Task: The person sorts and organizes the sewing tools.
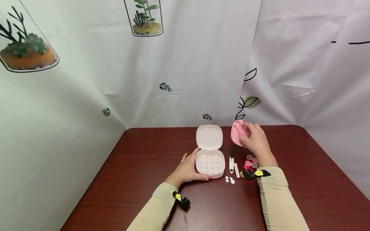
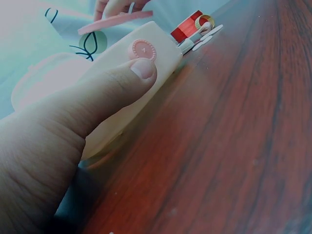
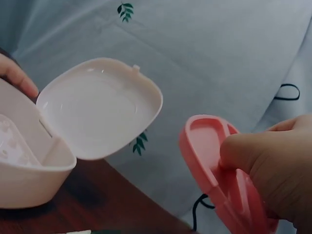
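A pale pink sewing box (image 1: 221, 173) stands on the table with its lid (image 1: 209, 137) raised. Small pegs dot the floor inside. My left hand (image 1: 186, 170) holds the box from the left, its thumb on the front beside the round pink button (image 2: 144, 49) and its fingers reaching round the far left side. To the right of the lid, my right hand (image 1: 255, 139) grips a pink divided tray (image 1: 236, 132) in the air, tilted on edge. The thumb presses into one of the tray's compartments (image 3: 207, 139), while the other fingers are partly hidden behind it.
Right of the box lie white snips (image 1: 231, 165) with a black tip, a slim pale pink stick (image 1: 236, 170), and small white pieces (image 1: 232, 180). Several red and pink thread spools (image 1: 248, 165) stand under the right forearm, near a gold ring-like piece (image 1: 241, 174). A curtain (image 1: 185, 64) hangs behind the table.
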Demonstrator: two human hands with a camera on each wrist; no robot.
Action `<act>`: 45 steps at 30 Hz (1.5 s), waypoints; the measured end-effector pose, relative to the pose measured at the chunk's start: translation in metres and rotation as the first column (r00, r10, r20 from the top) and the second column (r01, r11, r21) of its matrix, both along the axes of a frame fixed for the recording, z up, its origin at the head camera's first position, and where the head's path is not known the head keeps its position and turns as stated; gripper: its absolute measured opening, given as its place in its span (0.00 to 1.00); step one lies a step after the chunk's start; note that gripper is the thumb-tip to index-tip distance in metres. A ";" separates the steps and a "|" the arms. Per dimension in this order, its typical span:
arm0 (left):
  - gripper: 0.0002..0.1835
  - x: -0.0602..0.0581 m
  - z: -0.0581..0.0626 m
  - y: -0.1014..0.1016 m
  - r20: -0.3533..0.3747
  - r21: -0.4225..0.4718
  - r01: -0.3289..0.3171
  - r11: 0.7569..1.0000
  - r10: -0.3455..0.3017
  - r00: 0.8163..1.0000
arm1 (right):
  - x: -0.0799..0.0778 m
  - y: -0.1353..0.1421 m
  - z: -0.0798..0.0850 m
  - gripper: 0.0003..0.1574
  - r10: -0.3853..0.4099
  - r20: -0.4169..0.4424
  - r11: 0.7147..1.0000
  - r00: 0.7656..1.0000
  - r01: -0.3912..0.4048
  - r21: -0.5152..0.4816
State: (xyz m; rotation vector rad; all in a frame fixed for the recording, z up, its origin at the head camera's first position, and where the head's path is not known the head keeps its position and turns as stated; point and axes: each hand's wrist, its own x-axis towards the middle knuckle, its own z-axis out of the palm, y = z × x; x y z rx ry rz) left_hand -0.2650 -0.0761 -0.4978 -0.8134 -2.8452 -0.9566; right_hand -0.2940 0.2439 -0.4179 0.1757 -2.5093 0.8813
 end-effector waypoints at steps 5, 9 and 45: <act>0.75 0.000 0.000 0.001 -0.003 -0.003 0.000 1.000 0.000 1.000 | -0.004 0.004 -0.008 0.29 -0.022 -0.017 1.000 1.000 0.022 0.001; 0.75 0.001 0.001 0.000 -0.004 -0.005 -0.004 1.000 0.004 1.000 | -0.007 0.006 -0.016 0.29 -0.030 0.014 0.999 0.999 0.030 0.020; 0.74 -0.001 0.000 0.000 -0.003 -0.026 0.001 1.000 -0.001 1.000 | -0.012 0.035 -0.053 0.21 -0.003 0.298 1.000 0.955 -0.001 0.015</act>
